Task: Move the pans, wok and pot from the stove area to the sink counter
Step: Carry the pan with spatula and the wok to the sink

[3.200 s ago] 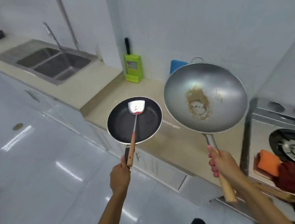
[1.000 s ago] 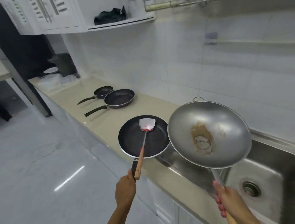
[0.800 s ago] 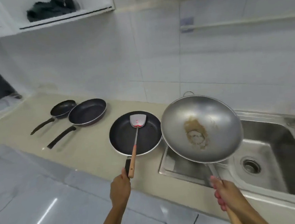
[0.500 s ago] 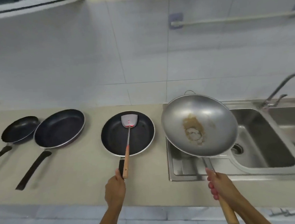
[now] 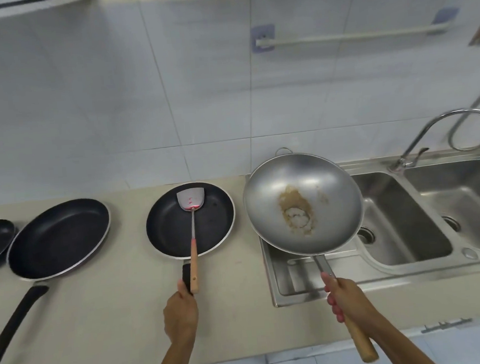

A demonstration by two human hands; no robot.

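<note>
Done: 2 pans [image 5: 56, 239] on desk [image 5: 122, 306] | Left hand [image 5: 181, 315] fingers closed on frying pan [image 5: 190, 220] handle with spatula [image 5: 191, 203] | Right hand [image 5: 346, 300] grips wok [image 5: 302, 202] over sink [image 5: 402, 215] | Left: set both down; pot unseen

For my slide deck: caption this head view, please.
Left hand holds a frying pan with spatula; right hand holds a wok by the sink.

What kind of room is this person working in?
Most likely a home kitchen. A double-basin stainless steel sink with a faucet is set into a beige counter against a white tiled wall, and frying pans sit lined up on that counter.
</note>
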